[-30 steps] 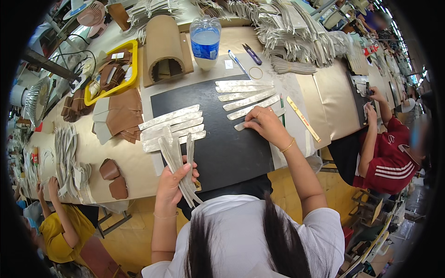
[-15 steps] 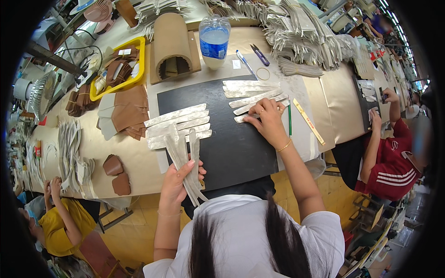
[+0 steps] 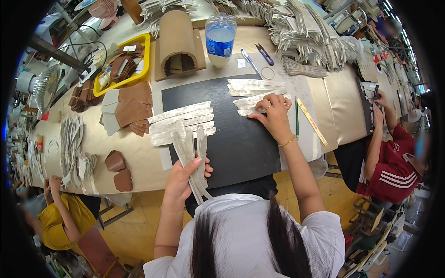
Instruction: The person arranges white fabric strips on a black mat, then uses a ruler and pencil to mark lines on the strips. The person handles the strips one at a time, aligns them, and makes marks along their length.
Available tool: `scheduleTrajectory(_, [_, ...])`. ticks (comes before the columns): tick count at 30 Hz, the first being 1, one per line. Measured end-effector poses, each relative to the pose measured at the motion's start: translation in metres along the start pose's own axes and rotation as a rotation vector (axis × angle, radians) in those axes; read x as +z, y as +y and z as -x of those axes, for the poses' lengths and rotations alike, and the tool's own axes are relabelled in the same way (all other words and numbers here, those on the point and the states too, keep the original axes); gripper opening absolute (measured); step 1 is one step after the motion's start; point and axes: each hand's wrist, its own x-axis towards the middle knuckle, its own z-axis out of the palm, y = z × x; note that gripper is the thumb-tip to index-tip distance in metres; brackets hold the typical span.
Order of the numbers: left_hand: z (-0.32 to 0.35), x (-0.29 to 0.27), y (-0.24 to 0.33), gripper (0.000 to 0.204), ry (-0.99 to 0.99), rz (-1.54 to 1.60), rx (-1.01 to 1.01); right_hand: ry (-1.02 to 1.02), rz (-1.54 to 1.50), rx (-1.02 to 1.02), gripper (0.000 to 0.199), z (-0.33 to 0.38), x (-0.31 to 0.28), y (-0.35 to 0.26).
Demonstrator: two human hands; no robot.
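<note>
My left hand [image 3: 187,176] is closed round a few long, pale grey-white strips [image 3: 184,150], which hang past both sides of my fist. Their far ends overlap a row of similar strips [image 3: 181,111] laid side by side at the left of a black mat [image 3: 232,157]. On the mat's right part, my right hand [image 3: 276,118] bends over a second group of strips [image 3: 245,104], its thumb at their near edge and its fingers across them. That group lies close together, and my fingers hide part of it. Another few strips [image 3: 248,86] lie just beyond.
A green pencil [image 3: 297,118] and a yellow ruler [image 3: 311,121] lie right of my hand. Farther back are a water bottle [image 3: 220,41], thread snips [image 3: 265,54], a pen [image 3: 250,62] and a brown arched form [image 3: 178,41]. Brown pieces [image 3: 132,109] lie left. Co-workers sit either side.
The strips under my right hand, spread apart before, now lie pushed together away from me. My right thumb has come back from the nearest strip. The left hand keeps its hold.
</note>
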Motion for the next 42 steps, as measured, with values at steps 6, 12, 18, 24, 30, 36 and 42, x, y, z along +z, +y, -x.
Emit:
scheduleTrajectory(6, [-0.003,0.001,-0.005,0.033,-0.083,0.117,-0.012,-0.27,-0.682,0.121,0.026,-0.006,-0.019,-0.068])
scheduleTrajectory(12, [-0.007,0.006,-0.006,0.037,-0.084,0.138,0.022,-0.476,-1.321,0.395,0.012,0.015,-0.007,-0.133])
scheduleTrajectory(18, [-0.007,0.005,-0.003,0.035,-0.072,0.085,0.023,-0.578,-1.659,0.633,0.019,0.014,-0.008,-0.135])
scheduleTrajectory(24, [-0.006,0.006,-0.009,0.028,-0.126,0.134,0.128,-0.598,-1.692,0.543,0.018,0.023,-0.003,-0.128])
scheduleTrajectory(30, [-0.003,0.007,-0.003,0.025,0.019,0.197,0.239,-0.304,-1.933,0.632,0.013,0.027,-0.011,-0.112])
scheduleTrajectory(36, [-0.002,-0.002,0.0,0.034,0.206,0.134,0.318,-0.144,-1.14,0.529,0.015,0.005,-0.076,-0.035])
scheduleTrajectory(42, [-0.004,0.01,-0.005,0.034,0.21,0.141,0.285,-0.269,-0.357,0.168,0.012,-0.005,-0.05,-0.02])
